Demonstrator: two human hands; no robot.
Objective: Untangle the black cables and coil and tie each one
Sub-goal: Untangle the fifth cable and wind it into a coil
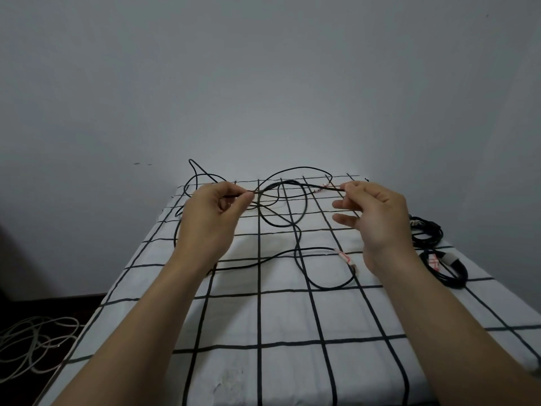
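Observation:
A long black cable (297,247) sprawls in loose loops over the white cloth with a black grid (287,317). My left hand (212,221) pinches a raised stretch of it between thumb and fingers. My right hand (377,218) pinches the same stretch farther right, with the lower fingers spread. Between the hands the cable runs nearly straight above the cloth, crossing other loops. A red-and-white tie (345,257) sits on the cable near its end. Two coiled black cables lie at the right: the far coil (427,232) and the near coil (448,268), which carries a white band.
The cloth-covered surface stands against a plain grey wall (263,83). On the dark floor at the lower left lies a heap of pale grey cable (32,344). The surface's left edge drops off near that heap.

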